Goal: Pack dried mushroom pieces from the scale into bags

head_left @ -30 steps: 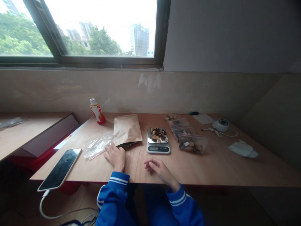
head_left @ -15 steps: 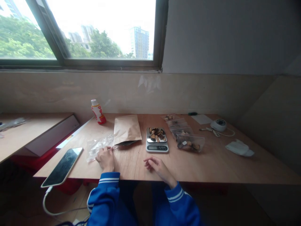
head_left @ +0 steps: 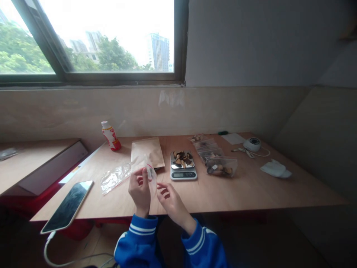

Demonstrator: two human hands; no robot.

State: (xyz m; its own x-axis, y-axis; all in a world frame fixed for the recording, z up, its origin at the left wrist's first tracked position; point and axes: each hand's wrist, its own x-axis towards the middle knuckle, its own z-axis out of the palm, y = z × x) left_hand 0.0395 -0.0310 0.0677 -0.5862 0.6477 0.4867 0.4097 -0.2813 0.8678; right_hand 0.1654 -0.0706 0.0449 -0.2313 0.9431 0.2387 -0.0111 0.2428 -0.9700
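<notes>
My left hand (head_left: 141, 191) pinches a clear zip-lock bag (head_left: 153, 182) with a red strip, raised above the table's front part. Close to the bag's right edge is my right hand (head_left: 174, 204), its fingers loosely bent and apart; whether the fingertips touch the plastic I cannot tell. Beyond the hands stands a white kitchen scale (head_left: 183, 175) with dried mushroom slices (head_left: 182, 159) on its plate. More clear bags (head_left: 115, 178) lie flat to the left. Partly behind the raised bag is a brown kraft pouch (head_left: 153, 149).
Right of the scale lie several filled zip bags (head_left: 221, 168) in a row. A white camera (head_left: 251, 144) with its cable and a white cloth-like item (head_left: 276, 169) are farther right. A phone (head_left: 68, 206) overhangs the left front edge; a bottle (head_left: 111, 137) stands behind.
My left hand has lifted a clear bag off the pile and brought it rightward. My right hand has come left towards it. The view has shifted slightly.
</notes>
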